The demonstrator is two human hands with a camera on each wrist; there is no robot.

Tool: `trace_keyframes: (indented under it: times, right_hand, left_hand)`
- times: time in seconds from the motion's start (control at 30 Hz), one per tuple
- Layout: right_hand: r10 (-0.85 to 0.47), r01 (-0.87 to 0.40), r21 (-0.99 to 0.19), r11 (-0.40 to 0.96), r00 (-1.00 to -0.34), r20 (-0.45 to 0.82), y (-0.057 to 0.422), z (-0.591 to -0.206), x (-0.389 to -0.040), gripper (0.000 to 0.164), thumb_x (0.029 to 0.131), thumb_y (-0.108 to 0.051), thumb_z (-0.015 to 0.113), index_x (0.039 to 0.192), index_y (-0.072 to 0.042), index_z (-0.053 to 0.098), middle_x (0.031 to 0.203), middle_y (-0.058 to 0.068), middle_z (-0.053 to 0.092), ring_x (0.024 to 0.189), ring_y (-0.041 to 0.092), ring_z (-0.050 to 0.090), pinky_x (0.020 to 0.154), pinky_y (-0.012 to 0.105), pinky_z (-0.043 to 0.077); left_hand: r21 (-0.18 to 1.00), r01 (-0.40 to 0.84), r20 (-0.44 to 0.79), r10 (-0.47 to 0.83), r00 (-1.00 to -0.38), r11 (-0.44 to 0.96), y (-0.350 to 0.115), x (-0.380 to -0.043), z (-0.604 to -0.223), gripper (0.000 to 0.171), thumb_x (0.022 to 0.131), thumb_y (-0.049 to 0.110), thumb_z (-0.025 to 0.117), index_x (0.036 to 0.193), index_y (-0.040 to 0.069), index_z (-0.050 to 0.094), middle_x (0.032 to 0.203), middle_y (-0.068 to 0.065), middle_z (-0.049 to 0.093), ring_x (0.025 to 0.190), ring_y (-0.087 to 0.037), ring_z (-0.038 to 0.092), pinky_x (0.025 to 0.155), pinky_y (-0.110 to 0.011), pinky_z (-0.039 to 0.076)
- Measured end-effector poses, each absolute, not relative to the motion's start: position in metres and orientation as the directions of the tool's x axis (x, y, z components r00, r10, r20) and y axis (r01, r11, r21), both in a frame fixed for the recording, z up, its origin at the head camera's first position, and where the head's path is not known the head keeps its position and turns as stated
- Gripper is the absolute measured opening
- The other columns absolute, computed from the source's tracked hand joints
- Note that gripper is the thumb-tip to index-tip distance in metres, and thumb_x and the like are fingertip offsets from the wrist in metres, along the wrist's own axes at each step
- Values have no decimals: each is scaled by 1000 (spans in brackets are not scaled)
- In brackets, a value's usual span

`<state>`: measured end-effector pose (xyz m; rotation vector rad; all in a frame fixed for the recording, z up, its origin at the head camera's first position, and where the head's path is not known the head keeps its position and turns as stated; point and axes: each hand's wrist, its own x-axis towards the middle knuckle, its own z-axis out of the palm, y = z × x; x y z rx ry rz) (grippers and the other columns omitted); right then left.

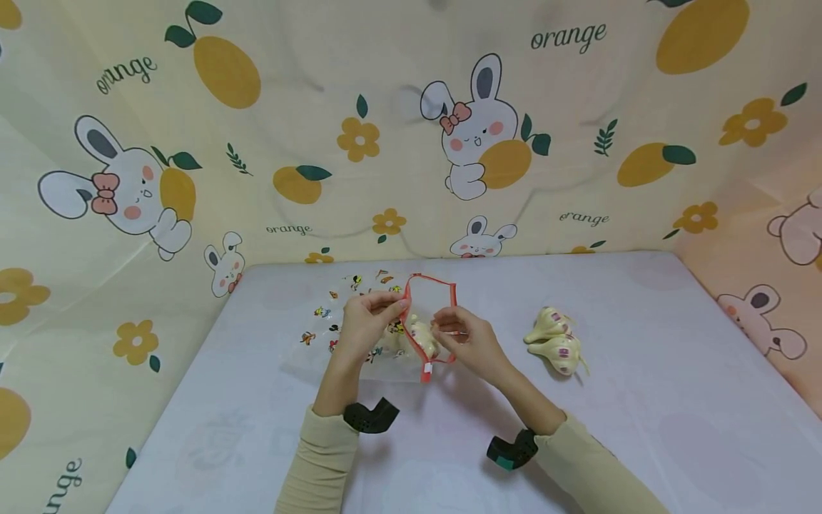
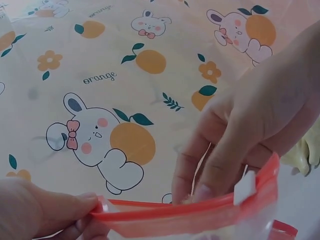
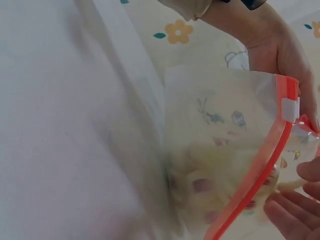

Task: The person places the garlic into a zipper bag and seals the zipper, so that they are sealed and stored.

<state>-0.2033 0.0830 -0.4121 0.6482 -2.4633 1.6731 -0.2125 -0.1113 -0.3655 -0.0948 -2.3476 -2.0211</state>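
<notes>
A rabbit-print backdrop rises behind a white-covered table. The left hand pinches a clear slider bag by its red rim, apparently keeping it open; the right hand's fingers reach a garlic-shaped piece at the mouth, grip unclear. Two others lie rightward. Backdrop lettering reads "orange".

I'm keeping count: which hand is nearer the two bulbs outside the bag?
Right. The right hand is at the open bag, left of the bulbs; the left hand pinches that bag, farther left.
</notes>
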Motion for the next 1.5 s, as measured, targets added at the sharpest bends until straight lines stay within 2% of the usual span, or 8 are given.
trace_keyframes:
  times: [0.17,0.27,0.5,0.73,0.97,1.07,1.33,1.5]
  right_hand:
    - [-460,-423,-866,266,-846,271,87,-412,-204,26,92,-1,59,117,6,56,115,25,66,105,38,67,88,31,58]
    - [-503,-433,-864,258,-823,263,89,-411,-204,30,93,0,57,122,8,53,119,26,63,109,39,66,91,35,57]
    - [-434,-448,-856,257,-845,312,98,-416,-204,30,90,3,61,119,6,55,117,25,66,106,37,67,88,29,58]
    - [-365,-412,-868,276,-881,302,107,-421,-207,29,88,6,60,117,8,58,113,26,67,104,37,68,84,16,55]
    - [-199,-323,-893,314,-942,271,115,-429,-212,20,85,3,66,104,9,64,96,28,70,79,5,68,70,15,56]
    - [-167,-278,-903,326,-958,235,118,-433,-215,18,86,4,65,103,11,63,95,30,69,74,2,66,67,14,56]
    - [-156,-249,-905,344,-966,206,125,-431,-217,17,87,3,64,101,13,63,95,32,68,71,0,66,65,15,57]
    - [-171,-238,-865,441,-969,180,133,-427,-216,20,87,-2,66,103,10,64,94,26,70,75,8,68,64,15,54]
  left_hand:
    - [984,91,92,0,-996,151,-110,-214,-367,19,87,6,70,101,-6,71,88,-11,73,70,0,63,66,-16,56]
    - [985,87,90,-8,-996,151,-110,-214,-368,19,87,7,70,101,-5,71,88,-11,73,70,1,62,66,-16,56]
    - [990,67,69,-6,-998,126,-109,-214,-368,20,88,6,68,104,-6,70,92,-14,73,71,0,63,67,-15,56]
    - [994,58,60,-16,-998,87,-111,-213,-367,20,88,5,68,104,-7,70,85,-4,72,71,-1,64,66,-14,56]
    - [994,58,60,-24,-998,93,-111,-213,-365,20,87,6,69,103,-6,70,86,-5,73,72,-1,64,66,-14,56]
    - [994,54,57,-33,-998,92,-112,-214,-365,19,87,6,69,103,-6,70,86,-5,73,72,-2,64,66,-14,55]
    - [995,47,52,-47,-998,90,-113,-215,-366,20,87,7,69,103,-5,70,85,-2,72,72,-2,64,66,-13,54]
    - [994,53,57,-48,-997,92,-113,-216,-367,20,87,8,69,103,-5,70,87,-5,73,72,-2,64,67,-13,54]
